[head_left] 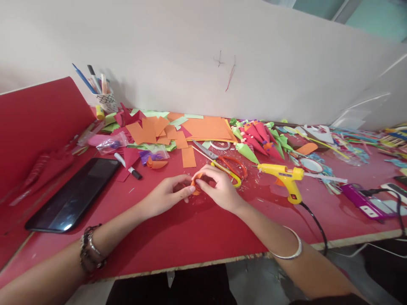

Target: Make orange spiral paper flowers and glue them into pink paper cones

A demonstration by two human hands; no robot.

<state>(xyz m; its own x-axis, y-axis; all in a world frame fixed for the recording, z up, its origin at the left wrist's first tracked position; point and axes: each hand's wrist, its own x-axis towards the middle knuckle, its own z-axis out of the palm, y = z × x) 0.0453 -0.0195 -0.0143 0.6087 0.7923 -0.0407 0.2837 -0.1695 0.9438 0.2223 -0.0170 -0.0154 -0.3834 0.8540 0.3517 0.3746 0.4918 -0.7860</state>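
Observation:
Between my two hands is a small curled piece of orange paper (197,184), held above the red table (178,241). My left hand (169,192) pinches its left side with thumb and fingers. From the right, my right hand (219,186) has its thumb and fingers closed on the same piece, partly covering it. Just behind my hands lie an orange paper rectangle (188,157) and scissors with red handles (237,163). Another curled orange paper piece (156,163) rests to the left, beside a purple item in a clear bag.
A yellow glue gun (288,178) with a black cord lies right of my hands. Paper cones (257,137) are piled behind it. A black phone (76,190) and a marker (127,166) lie left. A purple power strip (365,201) is far right. A pen cup (107,101) stands back left.

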